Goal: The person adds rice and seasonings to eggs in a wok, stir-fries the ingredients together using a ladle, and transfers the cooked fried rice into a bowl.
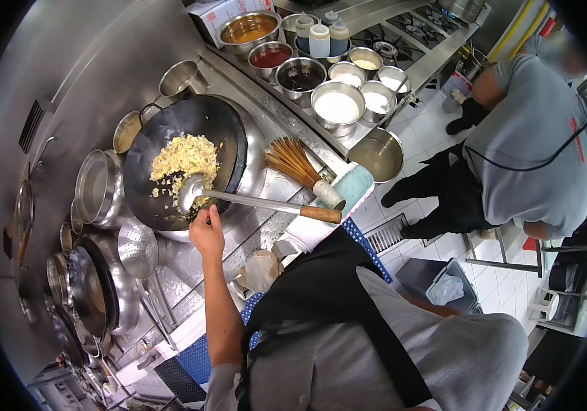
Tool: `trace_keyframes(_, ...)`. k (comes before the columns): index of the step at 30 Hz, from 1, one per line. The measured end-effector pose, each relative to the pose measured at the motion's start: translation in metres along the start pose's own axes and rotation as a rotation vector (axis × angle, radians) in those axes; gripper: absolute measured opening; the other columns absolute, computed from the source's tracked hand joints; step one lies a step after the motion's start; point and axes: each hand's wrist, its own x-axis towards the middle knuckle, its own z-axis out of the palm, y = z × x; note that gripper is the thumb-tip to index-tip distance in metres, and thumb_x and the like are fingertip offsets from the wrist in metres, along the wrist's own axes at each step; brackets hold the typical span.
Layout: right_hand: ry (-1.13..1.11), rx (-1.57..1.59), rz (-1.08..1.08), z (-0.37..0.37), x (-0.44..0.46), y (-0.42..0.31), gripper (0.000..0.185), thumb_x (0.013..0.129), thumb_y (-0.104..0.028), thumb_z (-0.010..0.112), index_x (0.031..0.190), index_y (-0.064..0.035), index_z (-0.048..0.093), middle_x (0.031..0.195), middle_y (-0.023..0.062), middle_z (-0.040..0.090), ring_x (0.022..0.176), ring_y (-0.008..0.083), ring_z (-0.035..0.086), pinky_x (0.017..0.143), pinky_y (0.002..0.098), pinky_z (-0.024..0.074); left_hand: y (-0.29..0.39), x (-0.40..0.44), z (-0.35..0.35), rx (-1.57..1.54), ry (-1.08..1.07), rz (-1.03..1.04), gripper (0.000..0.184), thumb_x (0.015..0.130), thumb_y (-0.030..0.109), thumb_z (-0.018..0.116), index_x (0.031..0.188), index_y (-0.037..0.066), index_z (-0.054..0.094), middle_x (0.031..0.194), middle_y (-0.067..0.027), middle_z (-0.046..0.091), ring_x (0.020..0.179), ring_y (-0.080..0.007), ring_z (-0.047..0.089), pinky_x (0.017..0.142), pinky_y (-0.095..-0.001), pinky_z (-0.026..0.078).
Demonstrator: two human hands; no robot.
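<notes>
My left hand [208, 234] is closed at the near rim of a black wok [144, 164], with thumb and fingers together on its edge. What lies under the fingers is mostly hidden. Chopped yellowish food, like fried rice [185, 157], fills the middle of the wok, with loose bits scattered around it. A steel ladle [190, 192] rests its bowl in the food, and its wooden-ended handle reaches right over the rim, with no hand on it. My right hand is out of view; only a bit of that arm shows beside the body.
A bamboo brush [295, 163] and a folded cloth [353, 186] lie right of the wok. Beyond stand sauce bowls [270, 56], white-filled bowls [338, 106] and squeeze bottles [319, 41]. A strainer [137, 248] and second wok [88, 284] are left. Another person [526, 137] stands at right.
</notes>
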Motion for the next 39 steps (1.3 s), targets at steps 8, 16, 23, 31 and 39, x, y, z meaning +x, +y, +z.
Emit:
trace_keyframes(8,-0.007,0.081,-0.068,0.033,-0.009,0.024,0.051,0.105,-0.047,0.043,0.11,-0.0033,0.069,0.089,0.0181,0.071,0.074,0.0291,0.068,0.071,0.0427,0.0568,-0.002,0.002,0.004,0.003,0.034,0.027,0.036,0.099,0.025,0.068,0.076,-0.002,0.065,0.06,-0.0171,0.06,0.049,-0.0264,0.052,0.053,-0.041,0.041)
trace_keyframes(16,0.024,0.101,-0.121,0.043,-0.015,0.02,0.047,0.102,-0.044,0.047,0.113,-0.003,0.068,0.095,0.0191,0.069,0.081,0.0308,0.066,0.075,0.043,0.0556,0.002,0.001,0.003,-0.032,0.032,-0.021,0.036,0.097,0.025,0.07,0.072,0.0,0.064,0.062,-0.0173,0.063,0.053,-0.0362,0.057,0.054,-0.0469,0.041)
trace_keyframes(23,0.036,0.112,-0.118,0.052,-0.019,0.032,0.044,0.1,-0.042,0.05,0.115,-0.0028,0.067,0.1,0.02,0.068,0.086,0.0323,0.065,0.079,0.0433,0.0545,0.0,0.0,0.005,-0.026,0.04,-0.003,0.036,0.098,0.027,0.068,0.073,0.002,0.064,0.066,-0.0181,0.065,0.058,-0.039,0.059,0.057,-0.049,0.042)
trace_keyframes(31,0.052,0.129,-0.119,0.055,-0.022,0.043,0.042,0.098,-0.039,0.054,0.117,-0.0025,0.065,0.105,0.021,0.066,0.093,0.034,0.063,0.083,0.0436,0.0532,-0.003,-0.002,0.006,0.022,0.033,0.015,0.037,0.099,0.029,0.066,0.075,0.001,0.064,0.068,-0.0184,0.065,0.06,-0.0389,0.059,0.058,-0.0499,0.042)
trace_keyframes(39,0.063,0.123,-0.113,0.058,-0.028,0.05,0.041,0.096,-0.036,0.058,0.12,-0.0022,0.064,0.111,0.022,0.064,0.099,0.0357,0.062,0.087,0.0439,0.0519,0.0,-0.002,0.005,0.004,0.019,-0.011,0.036,0.099,0.026,0.066,0.073,0.001,0.061,0.067,-0.0176,0.063,0.06,-0.0393,0.055,0.062,-0.0494,0.04)
